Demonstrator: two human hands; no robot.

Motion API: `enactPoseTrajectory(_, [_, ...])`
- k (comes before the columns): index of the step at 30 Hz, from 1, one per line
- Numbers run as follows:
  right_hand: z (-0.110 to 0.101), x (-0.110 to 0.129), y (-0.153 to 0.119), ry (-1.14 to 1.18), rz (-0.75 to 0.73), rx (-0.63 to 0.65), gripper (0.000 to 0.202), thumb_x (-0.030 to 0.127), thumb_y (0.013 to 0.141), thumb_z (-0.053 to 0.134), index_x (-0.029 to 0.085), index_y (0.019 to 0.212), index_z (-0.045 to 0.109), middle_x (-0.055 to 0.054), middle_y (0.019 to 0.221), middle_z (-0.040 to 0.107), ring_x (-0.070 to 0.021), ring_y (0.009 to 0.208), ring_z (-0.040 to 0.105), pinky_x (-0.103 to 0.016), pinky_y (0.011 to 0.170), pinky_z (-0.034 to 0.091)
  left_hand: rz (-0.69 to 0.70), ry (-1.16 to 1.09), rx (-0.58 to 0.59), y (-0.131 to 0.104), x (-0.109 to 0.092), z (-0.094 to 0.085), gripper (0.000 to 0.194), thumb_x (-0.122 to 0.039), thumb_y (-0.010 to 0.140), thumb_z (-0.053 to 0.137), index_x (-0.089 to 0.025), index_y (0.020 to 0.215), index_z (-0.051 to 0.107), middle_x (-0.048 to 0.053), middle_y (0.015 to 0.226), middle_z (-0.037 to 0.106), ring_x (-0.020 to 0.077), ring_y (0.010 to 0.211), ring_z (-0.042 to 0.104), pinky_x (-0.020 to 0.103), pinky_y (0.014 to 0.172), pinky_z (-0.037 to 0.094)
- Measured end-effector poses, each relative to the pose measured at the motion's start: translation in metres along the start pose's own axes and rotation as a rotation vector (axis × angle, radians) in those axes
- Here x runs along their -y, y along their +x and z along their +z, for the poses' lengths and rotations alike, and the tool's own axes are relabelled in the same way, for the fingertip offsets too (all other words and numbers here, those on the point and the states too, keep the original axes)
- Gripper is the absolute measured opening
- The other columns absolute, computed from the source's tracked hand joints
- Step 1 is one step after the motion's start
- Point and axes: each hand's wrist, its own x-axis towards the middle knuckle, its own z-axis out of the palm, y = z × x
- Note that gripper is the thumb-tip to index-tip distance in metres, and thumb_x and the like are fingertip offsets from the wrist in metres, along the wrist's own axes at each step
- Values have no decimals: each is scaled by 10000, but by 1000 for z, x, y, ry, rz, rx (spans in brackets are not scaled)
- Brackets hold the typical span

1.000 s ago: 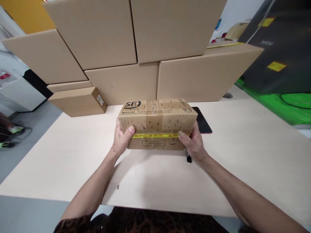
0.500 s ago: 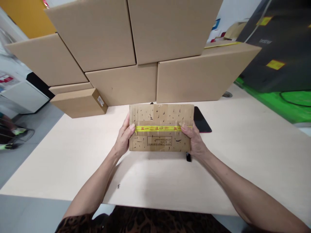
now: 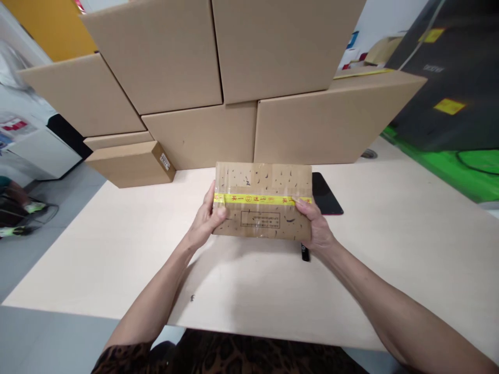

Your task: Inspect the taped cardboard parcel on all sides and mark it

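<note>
A small cardboard box point(image 3: 261, 179), flecked with dark marks, is held up over the table between both my hands. Yellow tape point(image 3: 257, 199) with red print runs across its face, and a printed rectangle sits below the tape. My left hand point(image 3: 206, 221) grips the box's left side, thumb on the front. Around the right side is my right hand point(image 3: 315, 223), its thumb lying on the tape. The other fingers of both hands are partly hidden behind the box. Behind its right edge lies a black tablet-like device point(image 3: 327, 195); a small black object point(image 3: 305, 253) shows below.
Large cardboard boxes point(image 3: 198, 135) are stacked along the back of the pale table point(image 3: 390, 249). A flat brown box point(image 3: 125, 165) with a label stands at the back left. A big dark case point(image 3: 460, 78) stands at the right beyond a green surface point(image 3: 448, 169).
The box is slightly higher in view and a little tilted. My left thumb has slid down off the tape onto the cardboard below it. The camera view has shifted slightly.
</note>
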Motion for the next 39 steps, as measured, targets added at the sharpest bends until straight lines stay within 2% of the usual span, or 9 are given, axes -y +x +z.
enactPoseTrajectory(3, [1,1,-4,-37,-43,22,710,515,801,829,388,1458,594,-34,1430,770,-385,1333,730,-612,1079,624,-85,-15,22,-2,-3,4,915,-637,812,886,-201,1554,575,179,1509,699,413,1455,623,579,1240,494])
enactPoseTrajectory(7, [2,3,-6,-25,-34,35,744,496,772,871,397,1452,584,-36,1452,752,-393,1389,689,-619,1110,610,-141,-36,-23,-2,-8,10,731,-589,872,851,-188,1447,641,160,1429,750,392,1324,715,533,1125,592])
enactPoseTrajectory(10, [0,2,-4,-12,-4,14,766,498,770,873,395,1470,581,-42,1421,766,-398,1392,686,-637,1119,601,-108,-9,6,0,-10,7,678,-602,912,804,-200,1441,666,143,1422,758,384,1337,706,516,1121,596])
enactPoseTrajectory(15, [-3,1,-2,46,5,-31,796,481,727,900,375,1458,603,-48,1373,790,-402,1375,698,-652,1138,580,-84,-16,58,4,-6,-1,755,-614,940,766,-226,1568,603,140,1484,727,366,1348,697,527,1178,556])
enactPoseTrajectory(19, [-2,1,-2,69,10,-41,768,458,699,925,363,1406,641,-46,1307,817,-395,1343,720,-630,1122,593,-139,-48,48,5,0,-5,804,-643,941,746,-229,1607,568,148,1509,712,375,1369,680,565,1216,506])
enactPoseTrajectory(24, [-4,0,1,77,9,-66,711,439,687,918,355,1349,672,-26,1263,834,-377,1288,754,-584,1076,627,-244,-93,-34,7,-3,-10,755,-668,923,734,-259,1550,640,113,1646,608,422,1515,538,577,1252,442])
enactPoseTrajectory(29, [-7,-3,3,75,-2,-61,679,442,719,890,376,1358,669,-10,1273,832,-359,1270,765,-561,1056,640,-291,-162,-51,9,-4,-13,788,-814,896,645,-276,1468,712,112,1660,593,456,1531,508,606,1207,456])
enactPoseTrajectory(35, [-6,-1,3,75,9,-59,721,436,718,886,367,1396,652,-28,1313,816,-372,1284,752,-570,1055,636,-292,-156,-130,9,-1,-13,758,-661,789,865,-260,1422,743,127,1547,696,433,1443,603,577,1150,510])
enactPoseTrajectory(39, [-6,-1,3,74,18,-68,754,439,713,887,376,1420,632,-30,1320,809,-374,1288,748,-577,1056,634,-229,-152,-89,8,-2,-14,727,-580,761,913,-269,1399,754,99,1564,686,406,1459,602,549,1203,485])
